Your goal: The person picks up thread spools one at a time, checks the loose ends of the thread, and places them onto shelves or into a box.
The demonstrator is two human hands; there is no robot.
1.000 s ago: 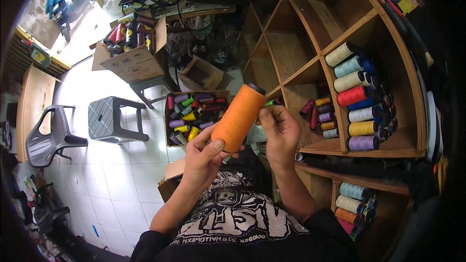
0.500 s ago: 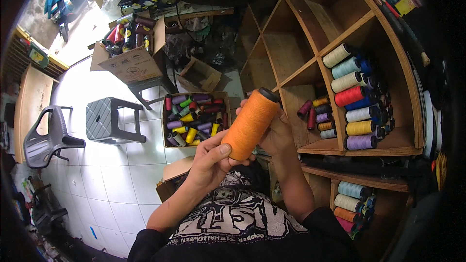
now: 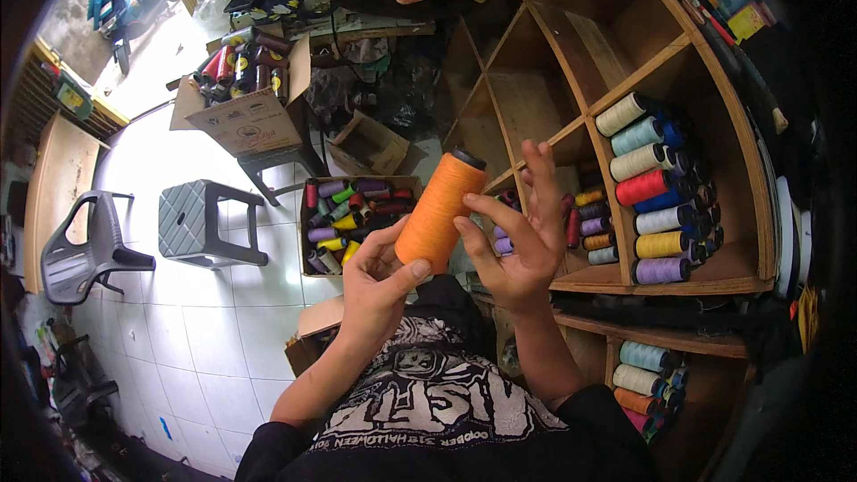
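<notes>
A large spool of orange thread with a black end is tilted in front of my chest, its top leaning right. My left hand is closed round its lower end, the thumb across the base. Beside its upper right side is my right hand, fingers spread and raised. My right index fingertip lies at or very near the thread; whether it touches I cannot tell. Behind the spool, partly hidden by it and my left hand, a cardboard box holds many small coloured thread spools.
To the right stands a wooden shelf with stacked thread spools in its compartments. A second cardboard box of spools rests on a stool further back. A grey plastic stool and a grey chair stand on the left.
My right hand has let go of the orange spool's upper part and spread its fingers to the right. The spool has shifted slightly left, still in my left hand.
</notes>
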